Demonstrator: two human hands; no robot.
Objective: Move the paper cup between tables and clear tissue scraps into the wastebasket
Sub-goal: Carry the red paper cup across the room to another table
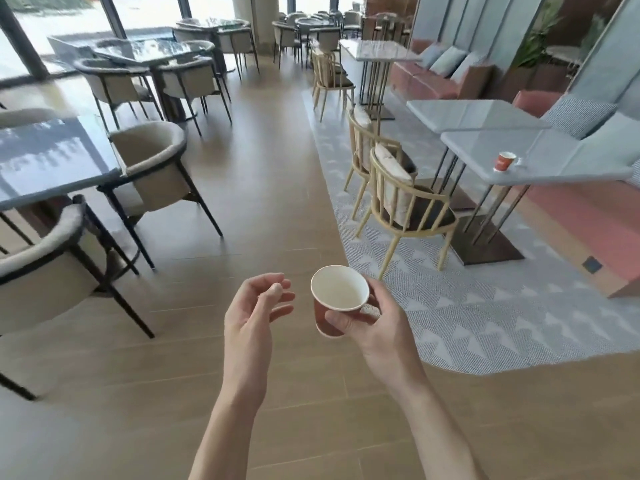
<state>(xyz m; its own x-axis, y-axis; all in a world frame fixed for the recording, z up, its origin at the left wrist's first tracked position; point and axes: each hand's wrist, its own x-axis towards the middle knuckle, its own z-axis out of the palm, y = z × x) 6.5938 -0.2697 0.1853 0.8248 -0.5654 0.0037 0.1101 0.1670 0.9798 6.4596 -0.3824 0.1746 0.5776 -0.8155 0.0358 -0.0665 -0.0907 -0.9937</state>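
My right hand (384, 323) grips a red paper cup (337, 299) with a white inside, thumb across its front wall and fingers behind. The cup tilts slightly toward me and looks empty. My left hand (254, 313) floats just left of the cup, palm up, fingers loosely curled and holding nothing. Both hands hover over the wooden floor in the aisle. A second red paper cup (505, 161) stands on a grey table (554, 157) at the right, with a small white scrap (519, 162) beside it. No wastebasket is in view.
Two wooden chairs (405, 202) stand in front of the grey tables on a patterned carpet (485, 306). A dark glossy table (45, 157) with padded chairs (152, 168) is at the left. A wide wooden aisle runs ahead between them.
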